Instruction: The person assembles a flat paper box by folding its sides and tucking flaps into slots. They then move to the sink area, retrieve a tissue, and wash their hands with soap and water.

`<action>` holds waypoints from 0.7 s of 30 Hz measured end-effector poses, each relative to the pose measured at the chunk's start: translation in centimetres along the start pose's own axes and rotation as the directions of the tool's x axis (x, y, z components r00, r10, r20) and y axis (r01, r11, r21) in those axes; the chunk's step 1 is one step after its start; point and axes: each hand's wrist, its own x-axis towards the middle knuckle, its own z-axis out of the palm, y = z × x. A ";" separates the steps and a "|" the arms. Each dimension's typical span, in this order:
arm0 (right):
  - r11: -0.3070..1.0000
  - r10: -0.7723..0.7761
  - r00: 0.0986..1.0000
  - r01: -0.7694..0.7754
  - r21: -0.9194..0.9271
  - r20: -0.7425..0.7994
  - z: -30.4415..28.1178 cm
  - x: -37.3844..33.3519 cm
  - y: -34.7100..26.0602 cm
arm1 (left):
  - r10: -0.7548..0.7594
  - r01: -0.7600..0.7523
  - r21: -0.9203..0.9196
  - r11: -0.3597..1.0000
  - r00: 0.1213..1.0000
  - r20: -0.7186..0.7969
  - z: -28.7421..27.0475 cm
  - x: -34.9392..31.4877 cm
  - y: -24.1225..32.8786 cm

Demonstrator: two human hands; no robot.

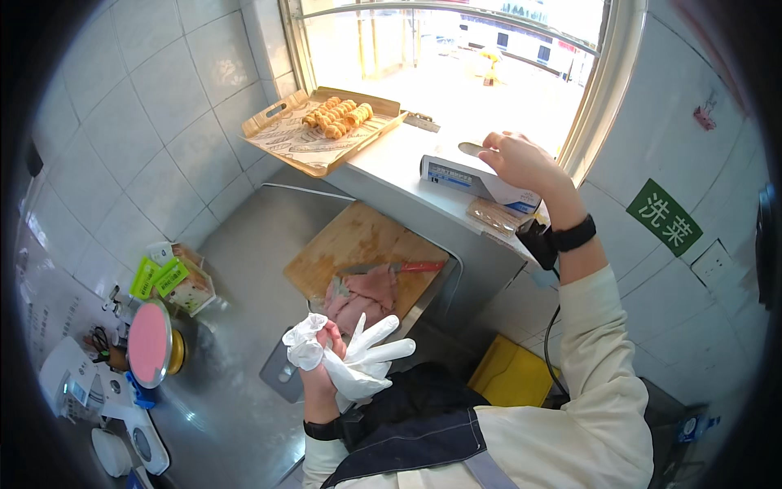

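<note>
My left hand [328, 344] is closed on white disposable gloves [373, 359], whose limp fingers spread to the right and whose bunched cuff rises at the left. Up at the window ledge, my right hand [521, 165] bends over a blue-and-white glove box [463, 180], fingers drawn together near its oval opening; whatever they pinch is hidden. Just beyond the gloves, slices of pink ham [366, 295] lie on a wooden cutting board [342, 244]. A red-handled knife [419, 266] rests on the board, its blade partly behind the ham.
A cardboard tray [281, 151] of golden pastry rolls [338, 116] stands on the ledge. On the steel counter [236, 253] at left are food packages [183, 281], a pink round turntable [150, 342] and a white scale [147, 440]. A yellow bin [511, 373] sits below right.
</note>
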 end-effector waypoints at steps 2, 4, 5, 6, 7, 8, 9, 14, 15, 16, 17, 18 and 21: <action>0.998 0.022 0.986 -0.030 0.047 0.165 0.1 1.7 1.1 | -0.009 0.008 -0.040 0.999 1.000 -0.005 -0.2 0.0 -0.6; 0.991 -0.057 0.980 0.033 0.128 0.190 2.9 3.2 3.2 | -0.025 0.025 -0.023 0.999 1.000 -0.003 -0.6 0.2 -0.8; 0.987 0.000 0.970 -0.040 0.158 0.241 3.2 3.6 3.8 | -0.036 0.036 -0.031 0.999 0.999 0.000 -0.6 0.0 -0.8; 0.976 0.045 0.956 -0.103 0.191 0.289 2.9 4.0 3.1 | -0.036 0.036 -0.035 0.999 0.999 0.000 -0.8 -0.3 -0.4; 0.961 0.087 0.937 -0.168 0.218 0.337 2.6 4.4 2.6 | -0.037 0.037 -0.039 0.999 0.999 0.002 -0.9 -0.5 -0.1; 0.968 0.102 0.927 -0.176 0.180 0.361 2.9 5.0 2.8 | -0.019 0.019 -0.032 0.999 1.000 -0.014 -1.0 -0.7 0.1; 0.973 0.123 0.915 -0.188 0.136 0.385 3.5 5.5 3.7 | -0.007 0.006 -0.028 1.000 1.000 -0.027 -1.0 -0.9 0.1; 0.965 0.128 0.915 -0.205 0.165 0.383 5.7 7.4 7.0 | -0.006 0.006 0.001 1.000 0.999 -0.047 -1.0 -1.3 -0.3; 0.972 0.113 0.925 -0.179 0.153 0.363 5.9 7.9 6.8 | -0.012 0.012 0.009 1.000 0.999 -0.046 -0.8 -1.3 -0.1; 0.978 0.097 0.934 -0.153 0.140 0.343 6.1 8.1 6.9 | -0.017 0.018 0.016 1.000 0.999 -0.045 -0.8 -1.4 0.0; 0.986 0.068 0.949 -0.111 0.125 0.308 6.3 8.1 7.1 | -0.016 0.017 0.028 0.999 0.999 -0.047 -0.8 -1.4 0.0; 0.992 0.034 0.962 -0.066 0.109 0.271 5.7 7.6 6.2 | -0.010 0.012 0.040 0.999 0.999 -0.050 -0.9 -1.4 0.0; 0.990 -0.032 0.975 0.001 0.140 0.220 5.3 7.9 5.9 | -0.019 0.022 0.063 0.998 0.998 -0.053 -0.9 -1.3 0.1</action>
